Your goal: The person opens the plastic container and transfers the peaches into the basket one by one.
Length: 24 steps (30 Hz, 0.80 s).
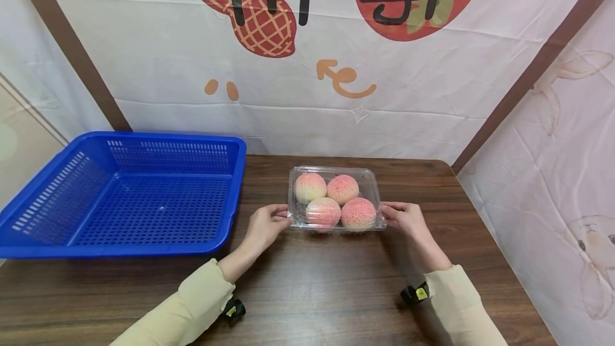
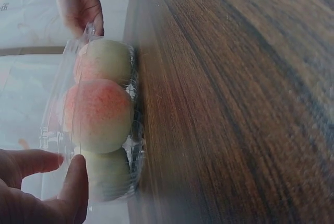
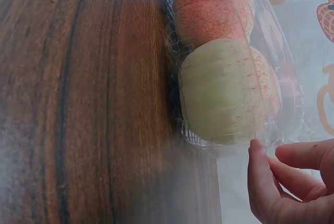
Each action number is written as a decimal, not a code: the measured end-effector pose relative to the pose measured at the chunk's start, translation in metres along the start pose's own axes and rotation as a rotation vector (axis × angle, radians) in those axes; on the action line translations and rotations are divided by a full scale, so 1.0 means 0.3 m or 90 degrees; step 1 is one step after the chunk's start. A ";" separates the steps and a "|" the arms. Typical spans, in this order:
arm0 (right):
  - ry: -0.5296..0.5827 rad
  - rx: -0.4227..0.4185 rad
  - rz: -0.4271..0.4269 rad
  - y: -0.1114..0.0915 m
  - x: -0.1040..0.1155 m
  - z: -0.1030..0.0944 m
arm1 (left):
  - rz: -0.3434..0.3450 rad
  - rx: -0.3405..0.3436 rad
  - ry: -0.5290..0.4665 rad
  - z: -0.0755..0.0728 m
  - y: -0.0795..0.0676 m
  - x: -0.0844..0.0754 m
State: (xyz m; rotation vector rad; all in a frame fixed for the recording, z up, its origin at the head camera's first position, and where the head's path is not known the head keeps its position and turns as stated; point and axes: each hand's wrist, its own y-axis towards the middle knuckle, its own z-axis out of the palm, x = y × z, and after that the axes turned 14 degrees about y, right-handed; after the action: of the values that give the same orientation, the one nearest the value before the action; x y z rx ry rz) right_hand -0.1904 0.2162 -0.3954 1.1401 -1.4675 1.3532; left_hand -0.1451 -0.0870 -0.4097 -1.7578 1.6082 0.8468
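A clear plastic clamshell box point(image 1: 369, 186) lies on the table with its lid down. Inside sit several pink and pale yellow peaches point(image 1: 343, 190), arranged in two rows. My left hand point(image 1: 263, 227) pinches the box's front left corner, thumb and fingers at the rim. At the front right corner, my right hand point(image 1: 406, 221) pinches the edge the same way. In the left wrist view, thumb and finger meet the lid edge beside a peach point(image 2: 99, 117). The right wrist view shows fingertips at the rim just under a pale peach point(image 3: 219, 93).
A large blue plastic basket point(image 1: 236, 196) with slotted walls stands left of the box. The brown wood table point(image 1: 317, 287) ends at a printed fabric backdrop point(image 1: 298, 127) behind and another cloth on the right. A black wrist device point(image 1: 415, 294) sits by each cuff.
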 end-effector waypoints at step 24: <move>0.193 0.129 0.056 -0.006 -0.058 -0.057 | -0.014 0.014 -0.023 0.000 0.004 -0.001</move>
State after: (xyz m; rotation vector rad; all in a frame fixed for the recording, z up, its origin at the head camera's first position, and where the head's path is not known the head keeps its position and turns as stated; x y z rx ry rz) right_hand -0.1844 0.2348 -0.4102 0.9495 -1.1938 1.6854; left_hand -0.1463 -0.0870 -0.4095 -1.7320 1.5662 0.8428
